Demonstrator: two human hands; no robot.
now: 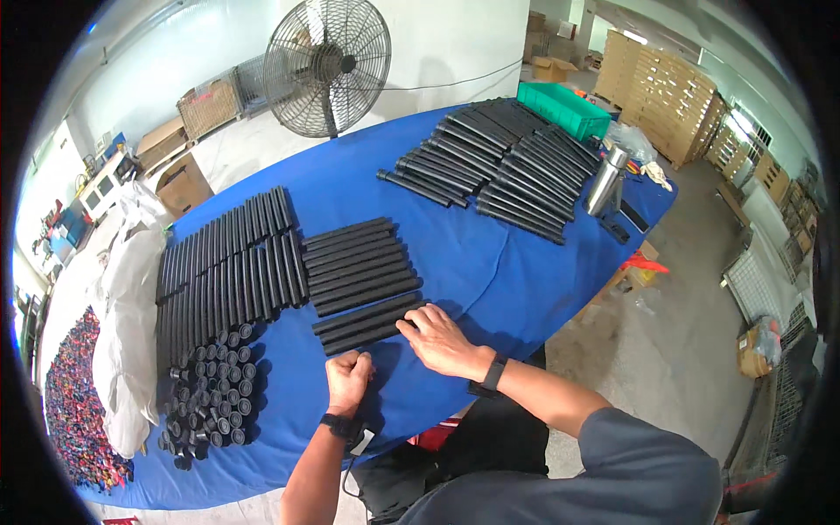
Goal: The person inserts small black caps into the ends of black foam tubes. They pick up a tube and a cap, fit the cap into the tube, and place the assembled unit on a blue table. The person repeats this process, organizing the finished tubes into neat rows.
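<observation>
- The right hand point(442, 343) lies flat, just below the middle of the frame, fingers spread and pressed down on the nearest few long black plastic tubes point(367, 327) — it grips nothing, only rests on their right ends.
- The left hand point(348, 380) sits just below those tubes, curled into a tight fist on the blue cloth-covered table point(490, 262); whether anything is inside the fist cannot be told.
- Both wrists carry dark bands.
- The nearest tubes are the bottom part of a neat row of matching black tubes point(359, 262) lying side by side at mid-frame.
- Left of it, a larger block of black tubes point(227, 262) lies in the left-centre of the frame, with a cluster of short black round caps point(214, 385) standing on end at lower left.
- At upper right — a third stack of black tubes point(499, 166), a green plastic crate point(564, 107) behind it, and a steel flask point(607, 182) beside it.
- A black pedestal fan point(327, 66) stands at top centre behind the table.
</observation>
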